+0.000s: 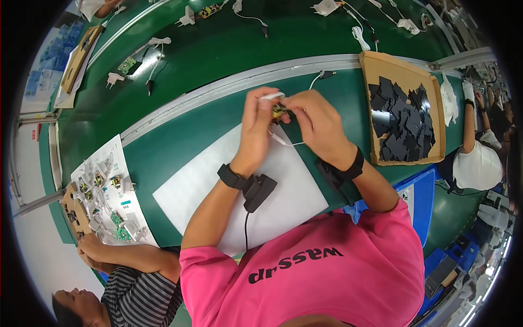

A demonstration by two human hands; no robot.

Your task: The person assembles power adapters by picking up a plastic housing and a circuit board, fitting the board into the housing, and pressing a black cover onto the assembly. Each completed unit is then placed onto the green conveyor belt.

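Note:
Both of my hands come together over the far edge of a white foam sheet (201,180). Between them is a small power adapter circuit board (278,111) with yellow and black parts and a white piece at its top. My left hand (257,122) wraps its fingers round the board from the left. With fingers bent, my right hand (317,122) pinches at the board's right side; what exactly its fingertips grip is hidden. A thin white cable (283,143) loops below the board, and a cable end with a dark plug (327,74) lies beyond my right hand.
To the right stands a cardboard tray (375,65) of black flat pieces (406,122). At left, circuit boards lie on a white sheet (117,150) near a co-worker in a striped shirt (141,286). Adapters with cables (188,16) lie on the green surface beyond the metal rail (218,87).

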